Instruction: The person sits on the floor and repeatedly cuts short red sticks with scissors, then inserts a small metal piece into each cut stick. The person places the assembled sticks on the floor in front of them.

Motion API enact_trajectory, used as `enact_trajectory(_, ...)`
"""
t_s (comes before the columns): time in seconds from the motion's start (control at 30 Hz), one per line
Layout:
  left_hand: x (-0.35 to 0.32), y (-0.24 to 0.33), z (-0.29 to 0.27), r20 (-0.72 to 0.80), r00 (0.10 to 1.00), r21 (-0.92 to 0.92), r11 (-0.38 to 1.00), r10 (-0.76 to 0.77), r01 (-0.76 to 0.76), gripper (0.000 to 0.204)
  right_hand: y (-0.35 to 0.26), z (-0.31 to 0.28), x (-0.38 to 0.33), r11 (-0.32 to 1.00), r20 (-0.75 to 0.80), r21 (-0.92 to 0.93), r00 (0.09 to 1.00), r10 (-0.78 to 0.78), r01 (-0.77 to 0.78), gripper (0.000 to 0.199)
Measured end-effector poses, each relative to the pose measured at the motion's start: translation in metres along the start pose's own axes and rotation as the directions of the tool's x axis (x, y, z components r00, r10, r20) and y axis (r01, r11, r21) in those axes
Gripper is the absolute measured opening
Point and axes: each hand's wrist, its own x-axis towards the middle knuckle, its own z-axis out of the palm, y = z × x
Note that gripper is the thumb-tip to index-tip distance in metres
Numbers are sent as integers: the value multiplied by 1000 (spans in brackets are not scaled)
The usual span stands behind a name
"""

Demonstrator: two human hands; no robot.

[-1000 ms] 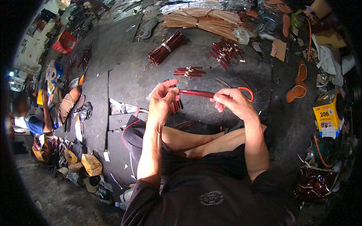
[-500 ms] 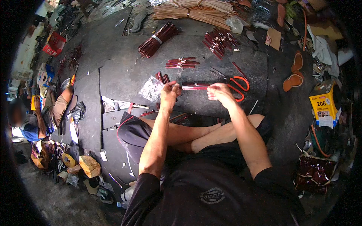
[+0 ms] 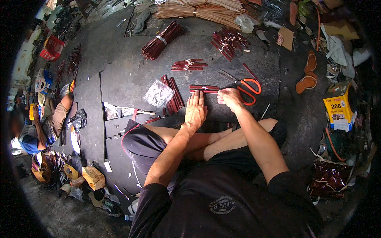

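Observation:
Two narrow dark red glossy strips [image 3: 197, 87] lie side by side on the black board in front of me. My left hand [image 3: 195, 110] is laid flat, fingers stretched out, with the fingertips on the nearer strip. At that strip's right end, my right hand [image 3: 230, 98] pinches with thumb and fingers. Just beyond the right hand lie scissors with orange handles [image 3: 253, 84], blades apart. A crumpled clear plastic bag [image 3: 158, 94] rests to the left, beside several plain red strips [image 3: 174, 99]. Farther off is a small row of red strips with shiny metal pieces [image 3: 189, 64].
A tied red bundle [image 3: 162, 41] and a pile of red strips with metal bits [image 3: 230, 41] lie at the back, before pale sticks [image 3: 200, 11]. Sandals [image 3: 307, 81] and a yellow box [image 3: 339, 105] stand right. Another person [image 3: 35, 127] sits left.
The strip has been lowered from between both hands onto the board. My left hand has moved right and flattened on it, uncovering the plain strips beside the bag. My right hand stays near its end.

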Motion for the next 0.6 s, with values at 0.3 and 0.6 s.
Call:
enact_trajectory(0.3, -6, 2, 7, 61, 996, 16, 998, -58, 57, 71, 7, 5, 6, 960, -130, -259, 982, -138, 101, 24)
enact_trajectory(0.6, -7, 1, 10, 82, 992, -11, 996, -92, 93, 75, -30, -9, 8, 790, -210, -557, 876, -433, 257, 32)
